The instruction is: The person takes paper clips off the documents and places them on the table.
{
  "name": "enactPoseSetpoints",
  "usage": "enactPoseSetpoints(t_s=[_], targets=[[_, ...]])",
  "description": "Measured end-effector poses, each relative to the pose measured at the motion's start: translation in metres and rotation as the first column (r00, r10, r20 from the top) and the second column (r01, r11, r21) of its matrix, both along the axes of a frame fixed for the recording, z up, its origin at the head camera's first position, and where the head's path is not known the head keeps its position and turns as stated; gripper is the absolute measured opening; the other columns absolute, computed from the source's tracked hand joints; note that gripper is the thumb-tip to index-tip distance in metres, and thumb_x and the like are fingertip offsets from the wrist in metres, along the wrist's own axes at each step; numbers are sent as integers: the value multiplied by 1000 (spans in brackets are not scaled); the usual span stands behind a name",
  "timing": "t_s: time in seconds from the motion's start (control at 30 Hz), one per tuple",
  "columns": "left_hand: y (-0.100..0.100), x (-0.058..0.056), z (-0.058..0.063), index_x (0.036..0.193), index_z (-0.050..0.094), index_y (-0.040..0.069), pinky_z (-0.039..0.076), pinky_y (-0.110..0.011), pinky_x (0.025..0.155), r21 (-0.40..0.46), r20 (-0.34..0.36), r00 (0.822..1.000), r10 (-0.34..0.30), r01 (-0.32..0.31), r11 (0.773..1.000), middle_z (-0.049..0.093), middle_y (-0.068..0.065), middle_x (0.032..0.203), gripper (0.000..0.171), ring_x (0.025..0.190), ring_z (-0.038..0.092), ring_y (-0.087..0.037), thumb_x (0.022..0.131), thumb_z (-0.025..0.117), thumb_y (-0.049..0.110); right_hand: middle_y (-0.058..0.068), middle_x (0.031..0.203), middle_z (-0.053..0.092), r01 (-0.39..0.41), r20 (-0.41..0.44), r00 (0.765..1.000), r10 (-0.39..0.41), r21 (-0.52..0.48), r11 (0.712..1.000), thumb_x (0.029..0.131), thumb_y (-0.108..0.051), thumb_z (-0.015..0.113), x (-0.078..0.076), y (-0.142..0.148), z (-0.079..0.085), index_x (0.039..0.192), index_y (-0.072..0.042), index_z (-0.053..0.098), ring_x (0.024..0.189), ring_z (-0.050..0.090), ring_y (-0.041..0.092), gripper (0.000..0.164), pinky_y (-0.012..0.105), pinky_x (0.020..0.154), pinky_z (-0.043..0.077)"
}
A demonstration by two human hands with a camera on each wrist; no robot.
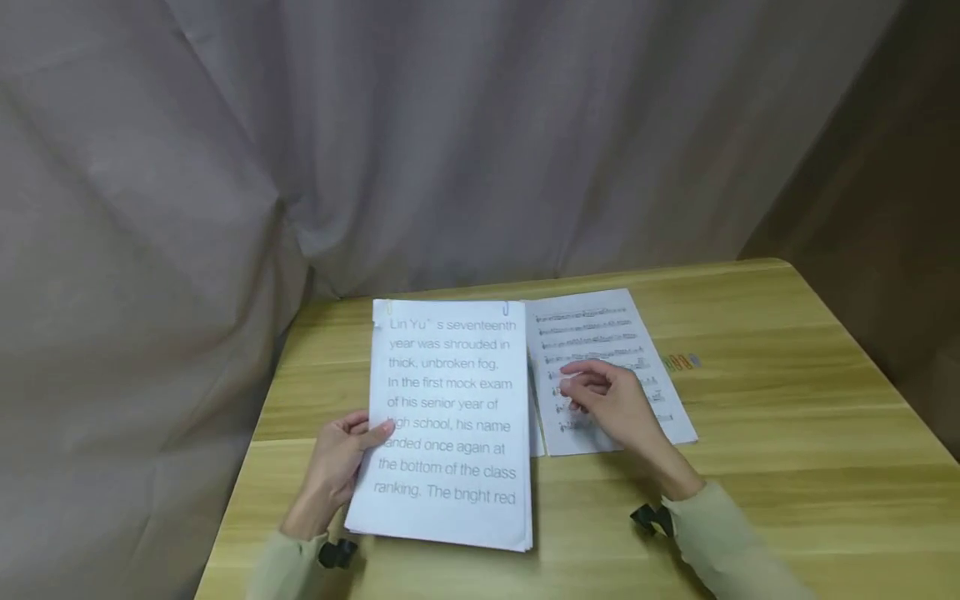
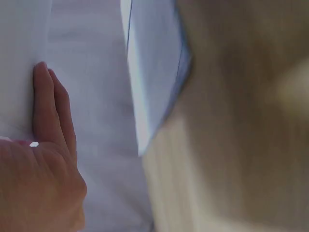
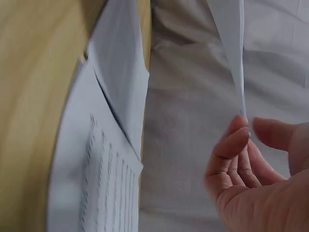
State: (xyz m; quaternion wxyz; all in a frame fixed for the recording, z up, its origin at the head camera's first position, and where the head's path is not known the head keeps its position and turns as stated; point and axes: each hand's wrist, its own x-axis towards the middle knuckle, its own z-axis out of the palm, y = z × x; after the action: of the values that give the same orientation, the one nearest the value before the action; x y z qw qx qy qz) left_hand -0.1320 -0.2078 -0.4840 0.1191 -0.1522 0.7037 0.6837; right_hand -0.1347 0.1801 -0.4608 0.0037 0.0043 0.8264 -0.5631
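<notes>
My left hand grips a stack of printed pages by its left edge, thumb on the front. Large text covers the top page. At its top edge sit a yellow paper clip and a bluish-purple paper clip. In the left wrist view, the left hand's fingers lie straight along the paper. My right hand hovers over a music sheet, fingers loosely bent. The right wrist view shows the thumb apart from the index finger, with the pages' edge overlapping close by the fingertips.
Several coloured paper clips lie in a row on the wooden table, right of the music sheet. The held stack partly covers another paper left of the sheet. A grey curtain hangs behind the table. Dark wrist mounts stick out at the sleeves.
</notes>
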Motion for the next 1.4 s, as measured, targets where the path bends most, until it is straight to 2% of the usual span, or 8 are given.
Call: enactPoseSetpoints(t_s=[0.2, 0.47, 0.57, 0.67, 0.97, 1.1, 1.27, 1.4], targets=[[38, 22, -16, 131, 68, -9, 71, -36, 75, 66, -11, 994, -113, 113, 991, 85, -15, 105, 34, 84, 84, -21, 99, 74, 1, 24, 117, 79, 36, -27, 999, -38, -41, 999, 108, -24, 71, -21, 13, 4, 148, -3, 61, 82, 76, 8, 47, 29, 77, 66], [55, 33, -19, 128, 69, -9, 71, -36, 76, 80, 1, 985, -171, 171, 982, 85, -14, 104, 33, 85, 84, -21, 100, 76, 5, 16, 107, 79, 30, -15, 999, -31, -23, 999, 108, -22, 70, -29, 17, 4, 140, -2, 66, 80, 76, 7, 39, 26, 72, 63], [57, 35, -19, 129, 69, -8, 71, -36, 77, 66, 4, 984, -178, 177, 982, 85, -13, 104, 34, 86, 84, -22, 99, 76, 6, 18, 109, 80, 34, -12, 999, -35, -29, 999, 107, -18, 71, -29, 18, 3, 136, -1, 68, 80, 77, 7, 34, 24, 71, 64], [58, 35, -18, 127, 69, -8, 71, -36, 78, 50, 4, 980, -199, 199, 979, 85, -14, 104, 34, 86, 84, -22, 98, 78, 6, 14, 101, 79, 40, -13, 999, -40, -25, 999, 105, -17, 72, -29, 20, 2, 133, 0, 69, 76, 75, 7, 33, 24, 67, 63], [55, 32, -13, 121, 72, -12, 71, -35, 80, -1, -31, 948, -316, 317, 949, 84, -21, 103, 31, 86, 85, -25, 95, 79, 2, 4, 86, 71, 50, -8, 999, -51, -29, 998, 103, -13, 73, -29, 25, -5, 131, 4, 69, 69, 70, 7, 33, 24, 61, 61], [57, 32, -13, 120, 72, -12, 70, -33, 78, 2, -29, 945, -325, 325, 946, 84, -21, 100, 30, 84, 84, -22, 95, 80, 2, -2, 86, 74, 71, -2, 997, -71, -31, 997, 102, -10, 73, -30, 29, -9, 129, 6, 69, 69, 70, 6, 32, 23, 62, 60], [57, 32, -13, 119, 73, -12, 69, -30, 75, 11, -22, 945, -326, 326, 945, 84, -18, 95, 30, 79, 83, -20, 94, 80, 3, -10, 89, 74, 96, 18, 995, -96, 5, 995, 104, -15, 72, -34, 34, -2, 130, 5, 69, 76, 67, 3, 33, 20, 68, 56], [56, 32, -12, 119, 73, -12, 69, -30, 74, 26, -15, 945, -326, 327, 945, 84, -18, 94, 30, 79, 83, -20, 94, 81, 3, -13, 90, 75, 97, 19, 995, -98, 14, 995, 106, -16, 70, -38, 39, 2, 133, 6, 65, 78, 68, 2, 35, 21, 73, 61]])
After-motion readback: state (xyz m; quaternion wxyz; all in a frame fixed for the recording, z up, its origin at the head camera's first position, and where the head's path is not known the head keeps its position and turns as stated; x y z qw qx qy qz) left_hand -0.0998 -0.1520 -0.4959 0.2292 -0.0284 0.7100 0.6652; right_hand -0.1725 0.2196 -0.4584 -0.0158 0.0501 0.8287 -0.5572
